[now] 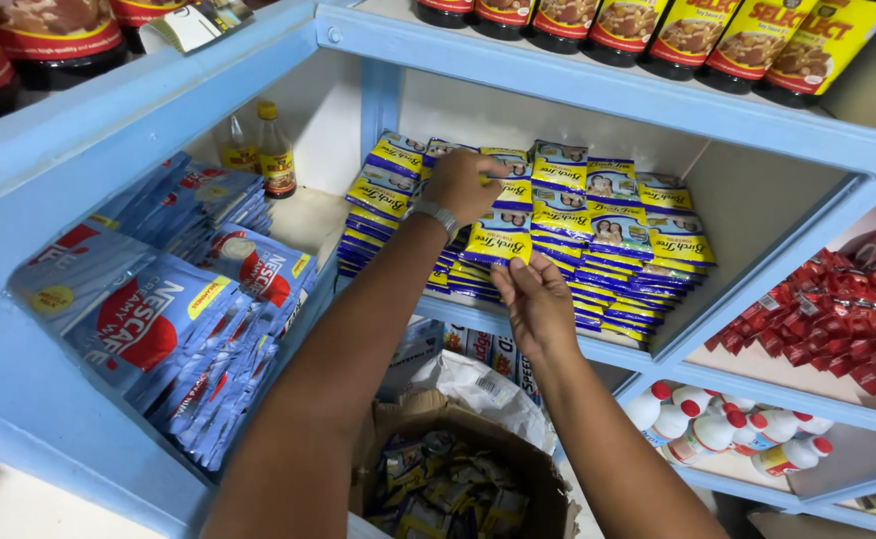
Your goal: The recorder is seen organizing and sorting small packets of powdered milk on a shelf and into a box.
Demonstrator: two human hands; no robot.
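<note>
A yellow-and-blue sachet (498, 243) is pinched by the fingers of the right hand (536, 299) at the front of the stacked sachets (607, 240) on the blue shelf (597, 90). The left hand (463, 185) is laid, fingers curled, on the top of the same stacks. A cardboard box (458, 469) of packets is seen below.

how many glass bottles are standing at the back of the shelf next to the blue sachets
2: a clear bottle in the back corner and a darker yellow-capped bottle right beside it. More may be hidden behind the blue sachets.
</note>
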